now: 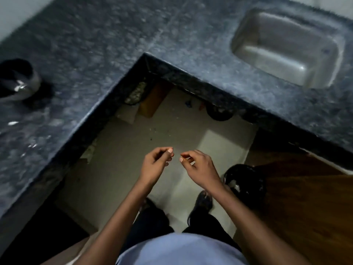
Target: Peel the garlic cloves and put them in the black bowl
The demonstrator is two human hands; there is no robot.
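Bare skin on both hands, no gloves, and both are held up in front of the person over the pale floor tiles. The left hand has its fingers curled in with the thumb tip pressed to the forefinger like a pinch, and the right hand does the same thing mirrored, fingertips just a small gap apart from the left's. Whether either one actually has a garlic clove or a bit of peel between the fingers, I honestly cannot tell, it's too small and blurry.

Using the hands as the reference: the black bowl sits well away up and to the left of them, on the dark speckled granite counter, near the left edge of the view, with something shiny inside it. A few whitish flecks lie on the counter below the bowl, still left of the hands. The steel sink is set into the counter far up and to the right. Just right of the right hand, lower down, there's a black bag-like thing on the floor beside brown wood. Below the hands you see feet in sandals and a light blue shirt.
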